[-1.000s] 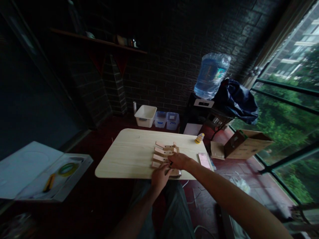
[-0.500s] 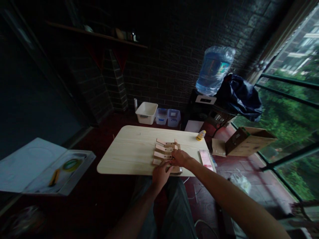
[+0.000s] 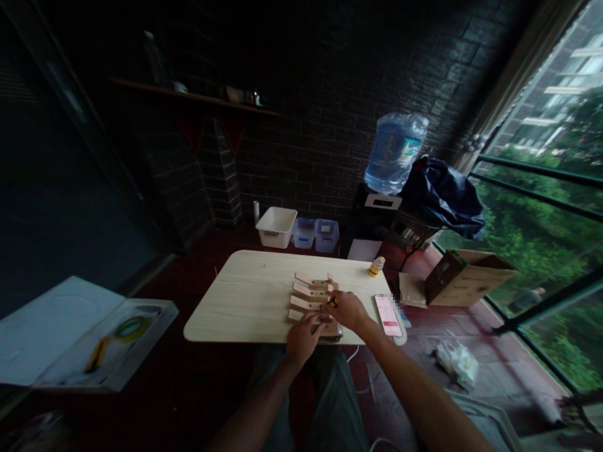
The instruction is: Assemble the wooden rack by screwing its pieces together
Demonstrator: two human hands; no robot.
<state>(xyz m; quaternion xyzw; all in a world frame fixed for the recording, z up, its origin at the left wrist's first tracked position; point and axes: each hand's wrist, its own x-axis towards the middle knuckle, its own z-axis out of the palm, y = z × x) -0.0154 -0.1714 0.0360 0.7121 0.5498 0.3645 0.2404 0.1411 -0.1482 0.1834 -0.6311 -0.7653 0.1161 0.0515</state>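
Note:
Several pale wooden slats (image 3: 304, 290) with dark holes lie side by side as one rack-like wooden piece at the near right of the table. My left hand (image 3: 303, 339) is at its near end, thumb and fingers closed on the wood. Over the right ends of the slats is my right hand (image 3: 347, 311), its fingers wrapped round a small yellow-and-black tool (image 3: 333, 302), which looks like a screwdriver. Most of the tool is hidden by the fingers. Both hands cover part of the nearest slats.
On the light wooden table (image 3: 235, 301) are a yellow-capped small bottle (image 3: 376, 267) and a phone (image 3: 388, 315) with a pink screen. An open white case (image 3: 141, 345) sits at the left. Bins (image 3: 276, 228), a water dispenser (image 3: 382, 202) and a cardboard box (image 3: 466, 279) stand beyond.
The view has tilted up a little, so everything sits lower in the picture. My right hand has turned slightly, and the yellow-and-black tool now shows. Both hands stay at the wooden piece.

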